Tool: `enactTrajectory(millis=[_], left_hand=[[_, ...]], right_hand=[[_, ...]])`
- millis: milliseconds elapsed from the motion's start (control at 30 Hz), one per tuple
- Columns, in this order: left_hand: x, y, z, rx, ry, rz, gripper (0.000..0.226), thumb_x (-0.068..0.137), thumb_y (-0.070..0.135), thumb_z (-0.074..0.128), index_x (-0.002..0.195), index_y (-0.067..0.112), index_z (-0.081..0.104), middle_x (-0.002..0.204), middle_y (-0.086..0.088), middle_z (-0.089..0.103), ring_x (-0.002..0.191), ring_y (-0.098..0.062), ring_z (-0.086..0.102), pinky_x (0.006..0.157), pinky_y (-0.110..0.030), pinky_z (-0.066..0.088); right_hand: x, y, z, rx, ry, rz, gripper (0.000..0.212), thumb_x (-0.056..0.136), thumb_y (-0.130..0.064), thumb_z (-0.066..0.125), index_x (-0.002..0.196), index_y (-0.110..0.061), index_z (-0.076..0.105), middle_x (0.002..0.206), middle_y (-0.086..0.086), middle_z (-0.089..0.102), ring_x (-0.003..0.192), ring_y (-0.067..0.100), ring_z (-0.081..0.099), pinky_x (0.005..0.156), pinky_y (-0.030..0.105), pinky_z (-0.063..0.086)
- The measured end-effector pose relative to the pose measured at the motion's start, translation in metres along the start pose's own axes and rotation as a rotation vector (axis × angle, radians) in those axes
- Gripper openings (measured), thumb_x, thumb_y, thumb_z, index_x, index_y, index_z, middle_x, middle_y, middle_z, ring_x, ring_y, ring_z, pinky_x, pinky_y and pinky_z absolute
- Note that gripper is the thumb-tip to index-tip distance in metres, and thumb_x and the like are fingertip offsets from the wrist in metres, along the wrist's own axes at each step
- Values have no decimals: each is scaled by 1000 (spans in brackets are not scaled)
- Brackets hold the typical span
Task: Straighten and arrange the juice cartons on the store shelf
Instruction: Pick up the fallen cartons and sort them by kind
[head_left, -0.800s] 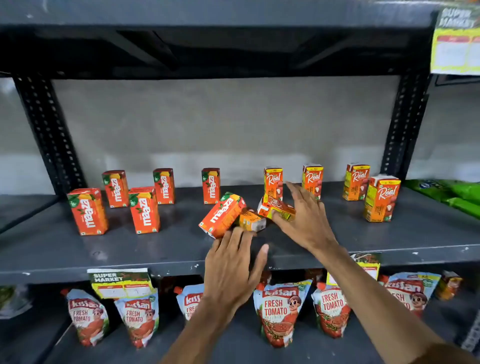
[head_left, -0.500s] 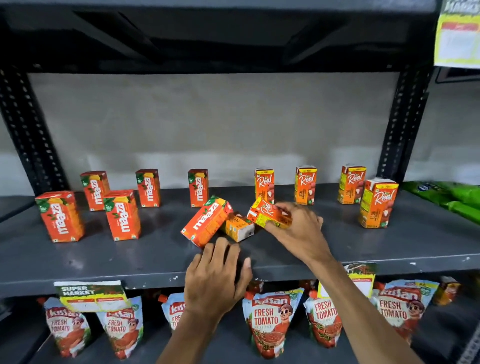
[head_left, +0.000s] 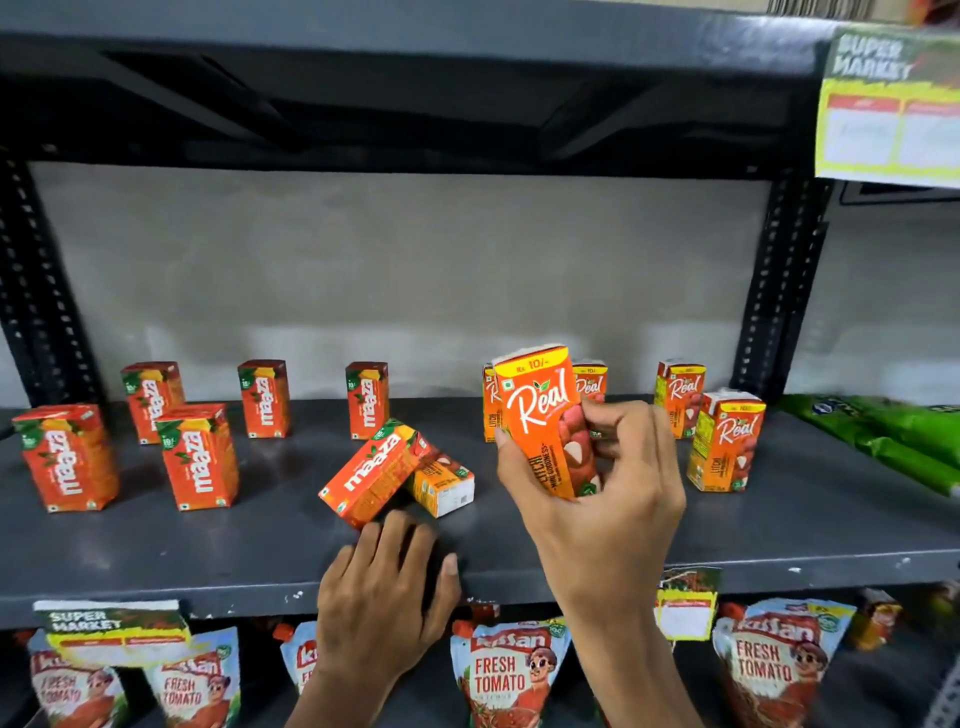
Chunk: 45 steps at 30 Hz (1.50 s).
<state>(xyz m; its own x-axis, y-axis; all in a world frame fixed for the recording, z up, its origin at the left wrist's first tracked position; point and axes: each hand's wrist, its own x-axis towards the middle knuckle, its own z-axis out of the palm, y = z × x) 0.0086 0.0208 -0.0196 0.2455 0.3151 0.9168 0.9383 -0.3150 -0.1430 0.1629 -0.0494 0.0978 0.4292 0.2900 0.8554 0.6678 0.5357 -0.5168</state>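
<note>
My right hand grips an orange Real carton, upright and lifted above the grey shelf. My left hand rests flat on the shelf's front edge, fingers apart, just below a tipped Maaza carton. That carton leans on another fallen carton. Several Maaza cartons stand upright on the left. Real cartons stand at the right, and two more are partly hidden behind the held one.
Black perforated posts frame the shelf at both sides. Green packets lie at the far right. Tomato ketchup pouches hang on the lower shelf. Price tags clip to the front edge, and a larger one hangs above.
My right hand has picked the fallen Real carton off the shelf and turned it upright. My left hand has slid slightly down toward the shelf edge.
</note>
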Motion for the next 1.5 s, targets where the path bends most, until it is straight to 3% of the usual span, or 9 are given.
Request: enactTrajectory(millis=[133, 333, 433, 633, 767, 933, 1167, 1400, 1500], left_hand=[[1, 0, -1, 3, -4, 0, 38, 94, 40, 39, 83, 16, 67, 86, -5, 64, 66, -23, 59, 54, -34, 42], [0, 1, -2, -8, -23, -16, 41, 94, 41, 37, 83, 16, 67, 87, -5, 64, 67, -23, 60, 55, -34, 44], [1, 2, -3, -6, -24, -20, 42, 95, 41, 36, 84, 16, 67, 87, -5, 64, 68, -23, 60, 55, -34, 43], [1, 2, -2, 11, -16, -19, 44, 97, 41, 33, 83, 14, 65, 85, -5, 62, 68, -23, 59, 56, -34, 42], [-1, 2, -1, 6, -22, -22, 42, 97, 41, 32, 85, 14, 62, 86, -5, 61, 68, -24, 58, 56, -34, 41], [-2, 1, 3, 12, -16, -26, 39, 96, 39, 35, 85, 13, 63, 87, -6, 60, 68, -25, 57, 55, -34, 38], [-4, 1, 6, 11, 5, -7, 38, 95, 37, 37, 85, 12, 63, 87, -7, 61, 67, -27, 57, 54, -34, 37], [-1, 4, -3, -42, -54, -54, 40, 95, 38, 35, 86, 11, 63, 88, -8, 60, 70, -27, 58, 57, -35, 42], [3, 4, -12, -127, -91, -66, 39, 97, 41, 35, 88, 14, 62, 91, -4, 59, 70, -24, 59, 58, -34, 44]], right_hand=[[7, -10, -14, 105, -24, 30, 61, 66, -52, 80, 99, -7, 58, 100, 12, 62, 86, 8, 60, 67, -5, 42], [8, -7, -12, 105, -29, 55, 59, 64, -53, 68, 99, -7, 57, 97, 12, 62, 82, 6, 54, 73, -9, 36], [6, 4, -7, 40, 6, 31, 57, 68, -58, 69, 101, -15, 53, 99, 3, 59, 83, 2, 56, 68, -2, 45], [1, 41, 2, -80, -23, 108, 58, 71, -58, 74, 105, -16, 52, 104, 0, 61, 89, 13, 67, 63, 30, 62], [3, 69, 5, -176, -84, 242, 58, 69, -59, 74, 106, -22, 48, 105, -4, 62, 86, 7, 63, 65, 13, 49], [15, 94, 2, -248, -98, 350, 57, 69, -51, 81, 103, -22, 46, 96, -9, 53, 81, 8, 55, 68, 21, 43], [19, 115, -1, -325, -106, 444, 61, 70, -40, 84, 108, -13, 45, 108, 3, 57, 89, 17, 59, 56, 14, 33], [20, 108, -4, -318, -144, 533, 72, 66, -33, 88, 115, -7, 43, 120, 13, 52, 110, 30, 58, 77, 29, 45], [14, 79, -5, -457, -72, 376, 83, 63, -34, 90, 120, -11, 35, 129, 20, 46, 122, 35, 43, 94, 43, 44]])
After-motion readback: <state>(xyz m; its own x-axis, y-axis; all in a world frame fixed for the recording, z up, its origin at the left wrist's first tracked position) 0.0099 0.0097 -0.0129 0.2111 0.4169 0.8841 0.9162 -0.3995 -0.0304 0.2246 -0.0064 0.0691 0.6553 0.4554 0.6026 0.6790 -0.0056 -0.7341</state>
